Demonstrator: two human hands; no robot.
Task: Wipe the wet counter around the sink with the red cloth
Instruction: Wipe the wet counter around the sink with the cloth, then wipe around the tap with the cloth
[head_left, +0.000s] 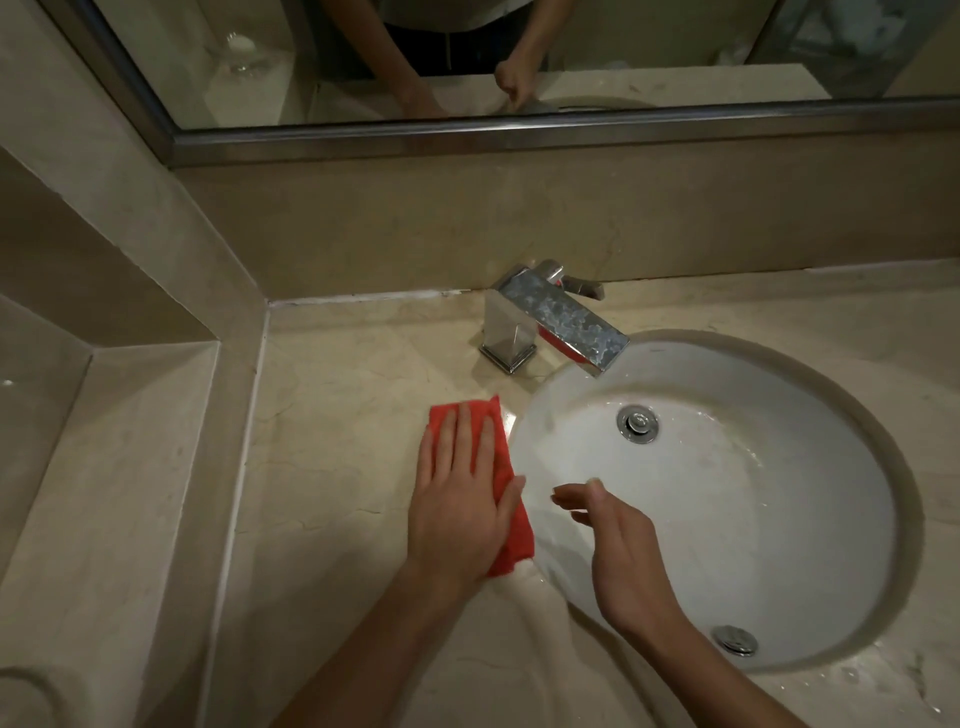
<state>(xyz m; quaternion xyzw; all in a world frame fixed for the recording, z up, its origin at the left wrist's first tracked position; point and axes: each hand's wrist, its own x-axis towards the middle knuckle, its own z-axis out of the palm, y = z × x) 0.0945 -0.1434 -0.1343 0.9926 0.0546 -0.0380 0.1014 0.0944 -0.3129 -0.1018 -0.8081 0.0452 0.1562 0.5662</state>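
The red cloth (511, 525) lies flat on the beige stone counter (332, 441), just left of the round white sink (727, 519). My left hand (462, 499) presses down on the cloth with straight fingers that point toward the wall. Most of the cloth is hidden under this hand. My right hand (618, 551) hovers over the left part of the sink bowl, fingers loosely bent, holding nothing. Water drops sit on the counter at the sink's front right rim.
A chrome tap (550, 325) stands behind the cloth at the sink's back left. A raised stone ledge (130, 467) borders the counter on the left. The wall and a framed mirror (519, 130) rise behind. A drain (638, 423) sits in the bowl.
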